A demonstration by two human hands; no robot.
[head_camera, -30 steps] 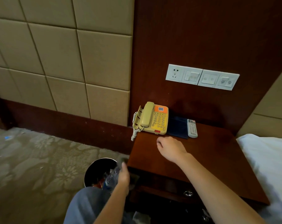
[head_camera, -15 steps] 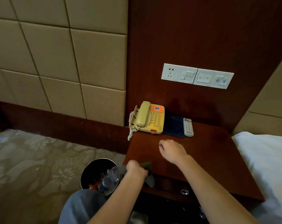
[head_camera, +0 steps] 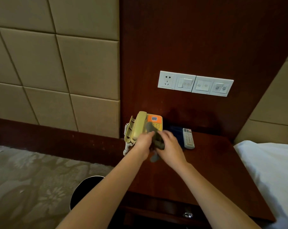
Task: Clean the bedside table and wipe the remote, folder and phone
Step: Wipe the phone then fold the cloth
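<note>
Bedside table [head_camera: 214, 162]: phone [head_camera: 140, 126], folder [head_camera: 174, 131], remote [head_camera: 188, 138] sit along its back edge.
Hands: left hand [head_camera: 143, 144] and right hand [head_camera: 170, 146] both clutch a grey cloth [head_camera: 158, 142].
Progress: early — wiping seemingly not begun.

A single wide-angle camera sits on the person's head and looks forward and down at the table [head_camera: 214, 171] and the dark wood wall panel [head_camera: 189, 38] behind it. It is near. Both forearms enter from the bottom edge, and the left hand [head_camera: 142, 143] and right hand [head_camera: 170, 146] meet on a grey cloth [head_camera: 158, 142] just below the frame's centre. The table fills the lower right, the bed [head_camera: 272, 171] cuts the right edge, carpet [head_camera: 32, 179] lies lower left, and padded wall [head_camera: 57, 63] takes the upper left.
</note>
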